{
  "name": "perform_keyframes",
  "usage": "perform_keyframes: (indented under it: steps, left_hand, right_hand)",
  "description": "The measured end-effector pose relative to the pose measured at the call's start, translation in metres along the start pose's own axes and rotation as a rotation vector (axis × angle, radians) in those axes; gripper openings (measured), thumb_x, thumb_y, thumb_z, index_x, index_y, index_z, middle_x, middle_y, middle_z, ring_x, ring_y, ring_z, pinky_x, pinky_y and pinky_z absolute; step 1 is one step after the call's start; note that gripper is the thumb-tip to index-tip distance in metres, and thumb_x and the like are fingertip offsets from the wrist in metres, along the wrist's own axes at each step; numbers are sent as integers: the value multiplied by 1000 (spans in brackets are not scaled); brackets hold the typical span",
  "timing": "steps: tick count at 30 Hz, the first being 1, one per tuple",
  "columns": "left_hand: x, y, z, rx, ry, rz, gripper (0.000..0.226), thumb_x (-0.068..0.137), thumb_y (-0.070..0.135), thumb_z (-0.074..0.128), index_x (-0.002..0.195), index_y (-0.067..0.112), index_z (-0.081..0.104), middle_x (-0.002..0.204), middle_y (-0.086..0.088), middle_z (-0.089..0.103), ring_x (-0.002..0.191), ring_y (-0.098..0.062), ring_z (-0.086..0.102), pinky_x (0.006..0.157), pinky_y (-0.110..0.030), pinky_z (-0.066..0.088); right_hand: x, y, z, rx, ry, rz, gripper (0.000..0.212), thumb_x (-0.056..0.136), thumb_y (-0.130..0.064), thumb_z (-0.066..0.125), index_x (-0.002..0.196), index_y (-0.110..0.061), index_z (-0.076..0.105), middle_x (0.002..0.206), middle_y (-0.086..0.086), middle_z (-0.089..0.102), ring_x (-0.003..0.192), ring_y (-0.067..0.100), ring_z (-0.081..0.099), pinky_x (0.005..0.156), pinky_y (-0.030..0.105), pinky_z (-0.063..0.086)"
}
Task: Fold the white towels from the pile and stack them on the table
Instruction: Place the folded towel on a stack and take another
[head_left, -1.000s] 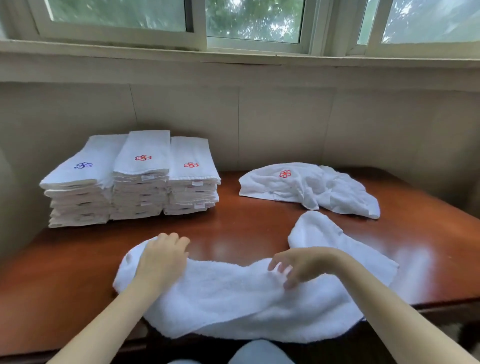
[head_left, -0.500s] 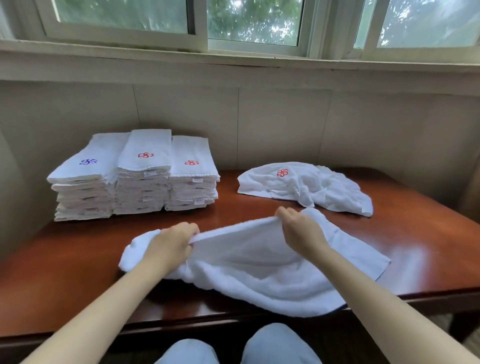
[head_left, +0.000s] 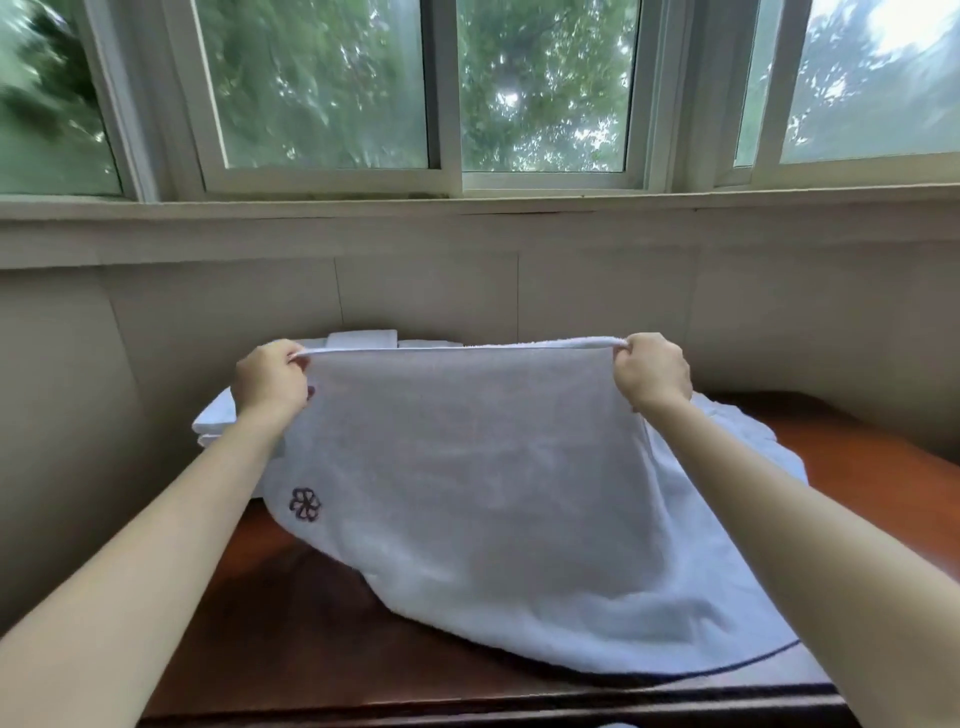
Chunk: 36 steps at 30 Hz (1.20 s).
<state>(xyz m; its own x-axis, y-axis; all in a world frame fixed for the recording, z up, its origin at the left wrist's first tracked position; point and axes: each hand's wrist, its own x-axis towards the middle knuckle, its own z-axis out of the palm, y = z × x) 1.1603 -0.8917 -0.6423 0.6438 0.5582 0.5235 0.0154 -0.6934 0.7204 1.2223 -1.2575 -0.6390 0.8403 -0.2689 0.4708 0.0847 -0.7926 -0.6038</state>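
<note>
A white towel (head_left: 483, 493) with a dark flower emblem near its lower left hangs spread out in front of me, its lower part trailing on the brown table (head_left: 291, 634). My left hand (head_left: 270, 382) grips the top left corner and my right hand (head_left: 652, 371) grips the top right corner, the top edge stretched taut between them. Behind the towel, only slivers of the folded towel stacks (head_left: 361, 339) show at the left. A bit of the loose towel pile (head_left: 748, 441) peeks out at the right.
A pale panelled wall (head_left: 779, 322) runs behind the table, with a window sill and windows above. The table's front edge (head_left: 467, 706) is near my body. Bare wood shows at the far right (head_left: 883, 467).
Both hands have lifted the towel off the table and pulled apart, spreading it out in the air. The view has tilted up, and the towel now hides the stacks and pile.
</note>
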Motion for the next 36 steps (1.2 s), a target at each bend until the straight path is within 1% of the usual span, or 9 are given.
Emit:
perform_keyframes:
  steps: [4, 9, 14, 16, 19, 24, 28, 33, 36]
  left_hand:
    - [3, 0, -11, -20, 2, 26, 29, 92, 1, 40, 101, 8, 67, 106, -13, 67, 96, -30, 56, 73, -27, 36]
    - [-4, -2, -31, -119, -29, 28, 35, 94, 6, 40, 110, 13, 70, 112, -8, 68, 108, -31, 60, 89, -38, 49]
    - [-15, -1, -49, -45, -33, 49, 37, 97, 6, 38, 125, 8, 62, 137, -13, 54, 131, -28, 45, 104, -30, 33]
    - [-23, 6, -60, 8, 64, 94, 37, 99, 7, 39, 132, 6, 56, 146, -14, 43, 136, -28, 37, 104, -23, 23]
    - [-32, 18, -77, -5, 145, 239, 37, 100, 5, 40, 135, -3, 49, 150, -23, 32, 141, -34, 27, 113, -33, 21]
    - [-23, 12, -89, 35, 2, 222, 36, 101, 8, 39, 132, -6, 51, 148, -27, 34, 138, -37, 31, 114, -41, 23]
    - [-19, -11, -68, 55, -166, 114, 36, 101, 12, 39, 131, 2, 56, 150, -18, 35, 138, -32, 34, 112, -31, 24]
    - [8, -15, -45, 145, -210, 148, 34, 101, 6, 36, 126, -11, 50, 143, -30, 37, 133, -44, 35, 111, -44, 27]
    - [38, 5, -50, 106, -64, 186, 38, 101, 6, 36, 135, -9, 45, 148, -28, 32, 139, -40, 28, 114, -43, 23]
  right_hand:
    - [-2, -9, -1, 317, -15, 86, 24, 98, -21, 32, 100, -7, 52, 90, 9, 68, 86, 30, 64, 73, 37, 49]
    - [-13, -7, -3, 316, 33, 7, 15, 99, -20, 30, 89, -15, 39, 66, -1, 41, 68, 24, 40, 52, 30, 27]
    - [-29, -7, -13, 336, 12, -62, 28, 103, -24, 30, 123, -7, 36, 82, 5, 51, 93, 30, 55, 96, 44, 40]
    - [-35, -10, -21, 341, 81, -101, 33, 103, -28, 28, 126, -5, 33, 86, 10, 52, 99, 32, 56, 102, 46, 34]
    - [-40, -17, -36, 384, 163, -161, 36, 104, -29, 28, 130, -4, 31, 87, 11, 51, 100, 33, 56, 103, 44, 31]
    - [-40, -21, -50, 416, 89, -176, 36, 103, -32, 33, 128, -7, 38, 95, 15, 54, 94, 31, 54, 85, 35, 39]
    - [-36, -10, -42, 253, 45, -135, 27, 101, -28, 39, 111, -5, 50, 95, 22, 62, 61, 22, 45, 57, 26, 21]
    - [-21, -11, -28, 174, -204, -113, 38, 101, -30, 37, 135, -13, 43, 123, 16, 58, 95, 26, 52, 80, 33, 36]
    - [-1, -26, -36, 192, -155, -200, 40, 101, -31, 39, 139, -20, 42, 131, 12, 55, 116, 30, 53, 96, 39, 39]
